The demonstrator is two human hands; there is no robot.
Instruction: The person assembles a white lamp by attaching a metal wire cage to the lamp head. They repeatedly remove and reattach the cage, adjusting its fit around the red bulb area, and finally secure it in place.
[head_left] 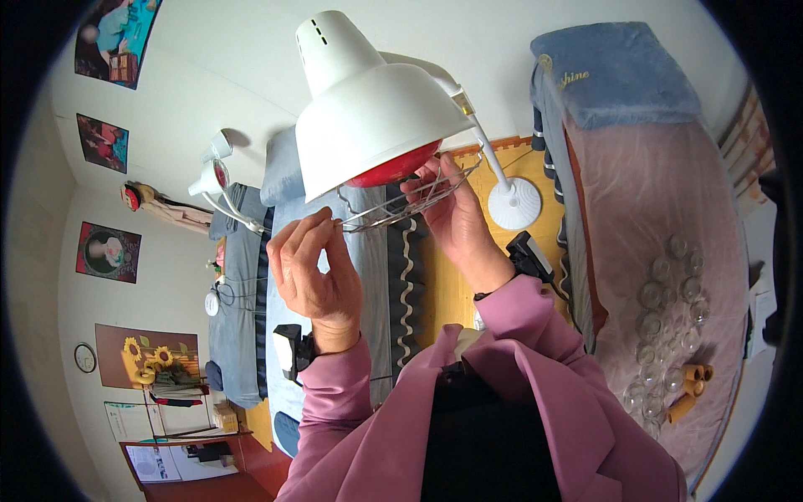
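Observation:
A white heat lamp (376, 121) with a flared shade hangs right above my hands. Its red bulb (393, 174) shows under the rim. Below the bulb, a round metal wire guard (397, 209) sits tilted, its left part a little away from the shade. My left hand (314, 272) pinches the guard's left edge between thumb and fingertips. On the other side, my right hand (456, 217) has its fingers around the guard's right part, close to the bulb; some fingertips are hidden behind the wires.
The lamp's white round base (514, 203) stands right of my right hand. A bed (636, 192) at right bears several glass cups (661, 293) and bamboo cups (690, 389). Blue-covered beds (368, 276) lie at left, with another white lamp (209, 177) beyond.

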